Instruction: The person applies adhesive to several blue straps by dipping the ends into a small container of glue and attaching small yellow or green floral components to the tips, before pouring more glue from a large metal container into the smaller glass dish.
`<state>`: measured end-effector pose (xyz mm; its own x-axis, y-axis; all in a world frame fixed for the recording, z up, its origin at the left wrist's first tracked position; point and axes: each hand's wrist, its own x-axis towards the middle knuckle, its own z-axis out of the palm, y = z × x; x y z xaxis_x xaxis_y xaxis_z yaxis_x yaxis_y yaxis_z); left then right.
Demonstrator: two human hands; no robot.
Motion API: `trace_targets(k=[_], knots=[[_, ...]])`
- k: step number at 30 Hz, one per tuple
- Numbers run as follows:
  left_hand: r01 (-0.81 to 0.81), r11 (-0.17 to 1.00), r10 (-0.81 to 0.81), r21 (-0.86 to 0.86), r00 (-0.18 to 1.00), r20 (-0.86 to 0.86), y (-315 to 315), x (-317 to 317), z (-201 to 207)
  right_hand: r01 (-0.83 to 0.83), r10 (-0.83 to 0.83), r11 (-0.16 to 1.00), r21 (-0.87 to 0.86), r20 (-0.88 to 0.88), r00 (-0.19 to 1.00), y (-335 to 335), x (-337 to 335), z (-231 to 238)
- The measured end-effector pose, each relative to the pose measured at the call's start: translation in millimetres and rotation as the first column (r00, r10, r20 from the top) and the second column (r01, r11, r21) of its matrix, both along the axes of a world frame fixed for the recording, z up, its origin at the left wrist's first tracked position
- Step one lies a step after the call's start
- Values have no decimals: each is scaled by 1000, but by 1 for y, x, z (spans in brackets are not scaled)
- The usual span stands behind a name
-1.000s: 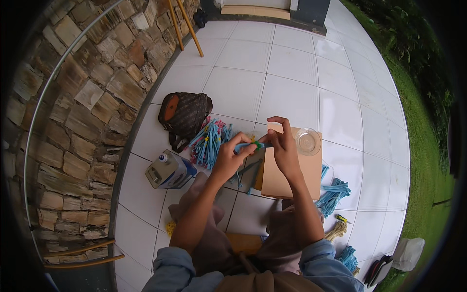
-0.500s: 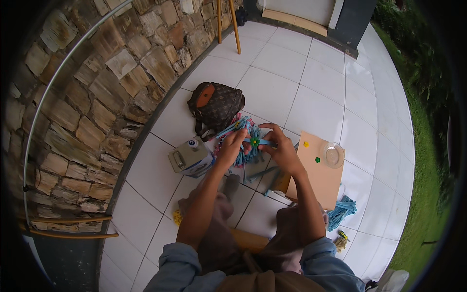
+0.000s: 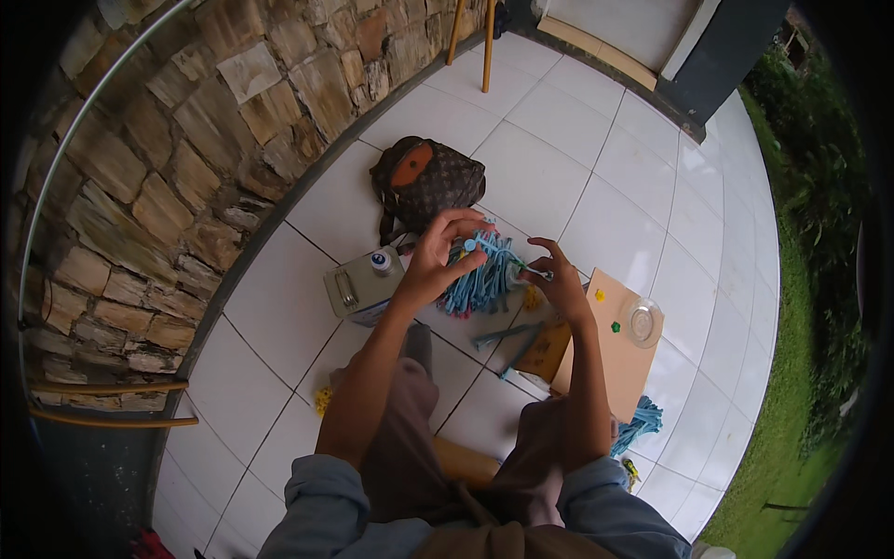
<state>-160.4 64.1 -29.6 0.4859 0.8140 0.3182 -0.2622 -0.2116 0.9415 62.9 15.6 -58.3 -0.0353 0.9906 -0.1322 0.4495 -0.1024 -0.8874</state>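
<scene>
A thin light-blue strip [image 3: 501, 250] spans the gap between my two hands, above the floor. My left hand [image 3: 440, 259] pinches one end, where a small round blue piece shows beside the thumb. At the other end, my right hand [image 3: 562, 287] is closed on the strip with thumb and fingers, and a bit of green shows at its fingertips. Below the hands lies a heap of blue strips [image 3: 477, 287] with some pink among them. A yellow flower-like piece [image 3: 532, 297] is partly hidden beside my right hand.
A tan board [image 3: 596, 359] at the right carries a clear round dish [image 3: 643, 321], a green flower [image 3: 616, 327] and a yellow one [image 3: 600, 294]. More blue strips [image 3: 639, 427] lie beyond it. A grey can [image 3: 358, 287] and brown backpack [image 3: 433, 182] stand left, near the stone wall [image 3: 200, 121].
My hands have moved apart, and the strip's green flower that faced up between them is now mostly out of sight near my right fingertips. The whole view has shifted slightly.
</scene>
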Motion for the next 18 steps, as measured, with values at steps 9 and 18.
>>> trace_targets(k=[9,18], knots=[[-366,905,411,218,883,-225,0,36,-7,-229,227,972,-61,-34,973,-5,-33,4],[-392,916,385,91,787,-482,38,53,-95,55,-120,990,-127,-592,797,24,-96,-140]])
